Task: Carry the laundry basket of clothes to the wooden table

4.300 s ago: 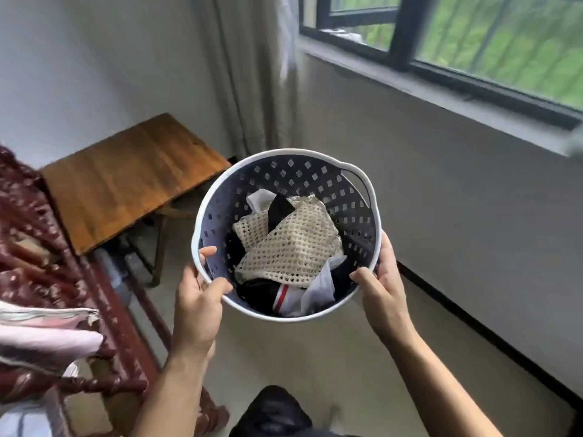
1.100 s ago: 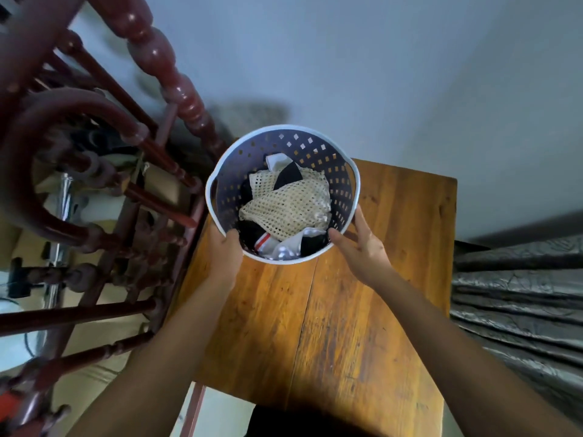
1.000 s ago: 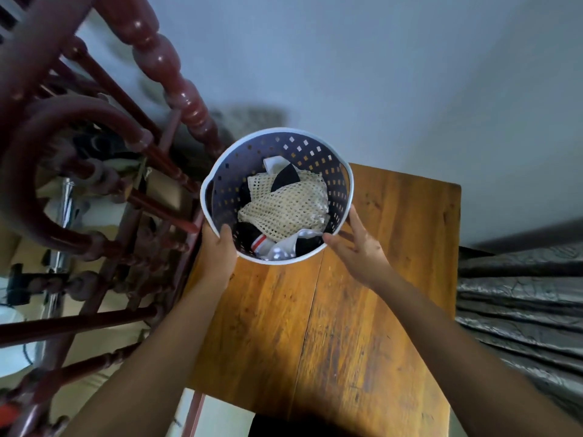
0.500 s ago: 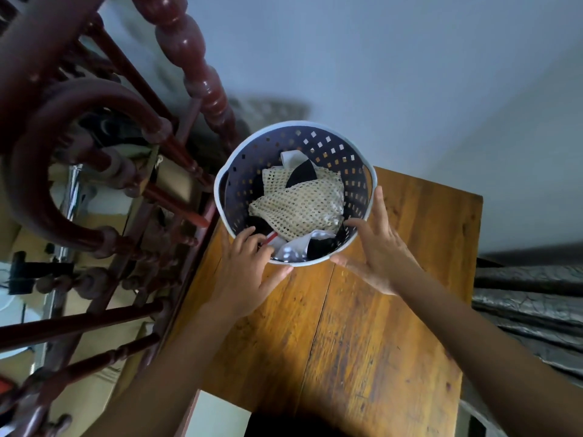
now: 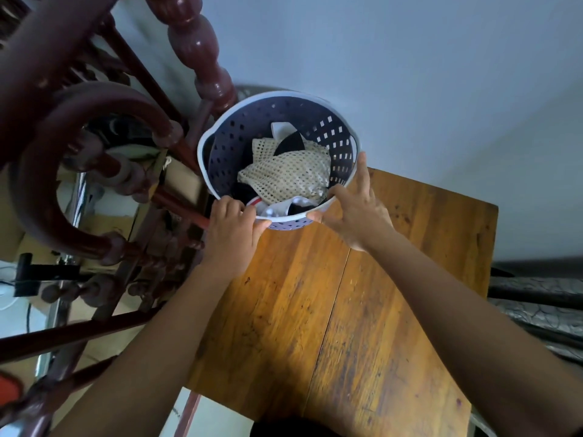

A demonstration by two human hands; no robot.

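Wooden worktop (image 5: pixel 362 310) bearing laundry basket (image 5: pixel 230 140) at far left corner; clothes (image 5: pixel 287 178) lying inside; left hand (image 5: pixel 233 234) curling over near rim, right hand (image 5: pixel 356 206) spreading open against rim; carry looking nearly complete, release remaining

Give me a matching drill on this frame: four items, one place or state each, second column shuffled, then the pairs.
Items:
1. laundry basket
2. mesh garment
3. left hand
4. right hand

Places or states:
A. lying on top of the clothes in the basket
B. fingers spread, on the basket's near-right rim
C. at the far left corner of the wooden table
D. on the near-left rim, by the dark red turned-wood furniture

Pairs: 1-C, 2-A, 3-D, 4-B
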